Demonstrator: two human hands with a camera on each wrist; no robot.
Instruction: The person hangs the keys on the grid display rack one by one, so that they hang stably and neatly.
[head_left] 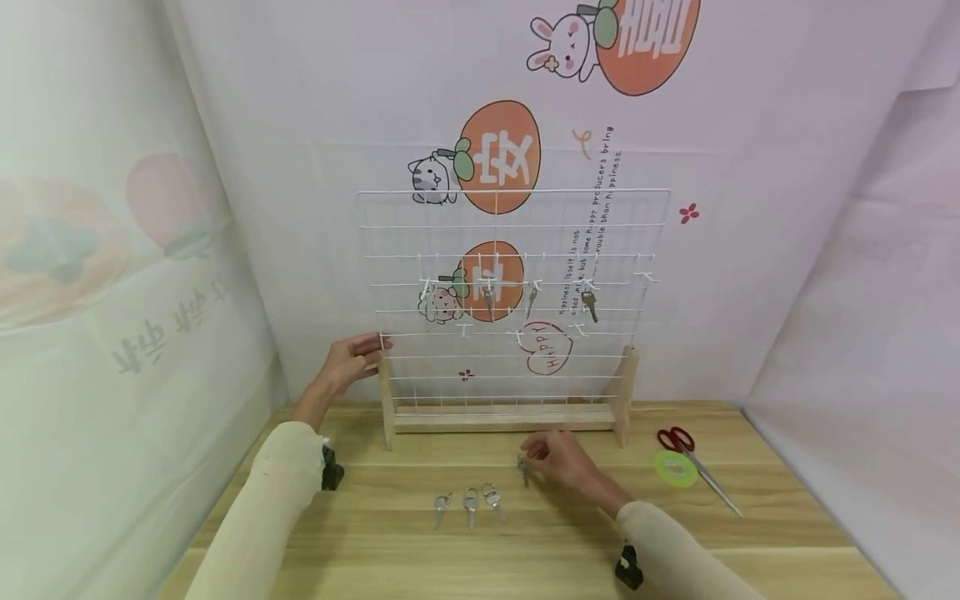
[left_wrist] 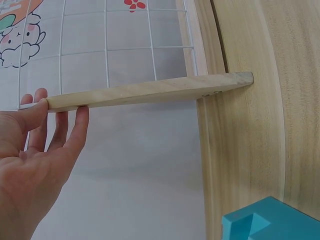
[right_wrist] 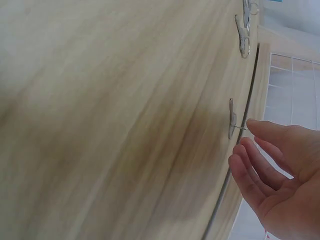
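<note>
A white wire grid [head_left: 442, 357] stands upright in a wooden base with a side post [head_left: 387, 404] at each end. My left hand [head_left: 352, 362] grips the top of the left post, thumb on one side and fingers on the other, as the left wrist view shows. Low in front of the base, my right hand [head_left: 566, 458] pinches the thin ring of a small silver key [right_wrist: 232, 117]. To its left, three more ringed keys lie on the table: one key [head_left: 441, 504], a middle key [head_left: 470, 500] and a third key [head_left: 492, 497]. Several keys, including a bronze key [head_left: 591, 307], hang on the grid.
Red-handled scissors [head_left: 708, 475] lie on the wooden table [head_left: 420, 550] at the right, partly overlapped by a green tape roll [head_left: 677, 469]. Small white hooks [head_left: 577, 330] sit on the grid. A printed cloth [head_left: 315, 208] hangs close behind the rack.
</note>
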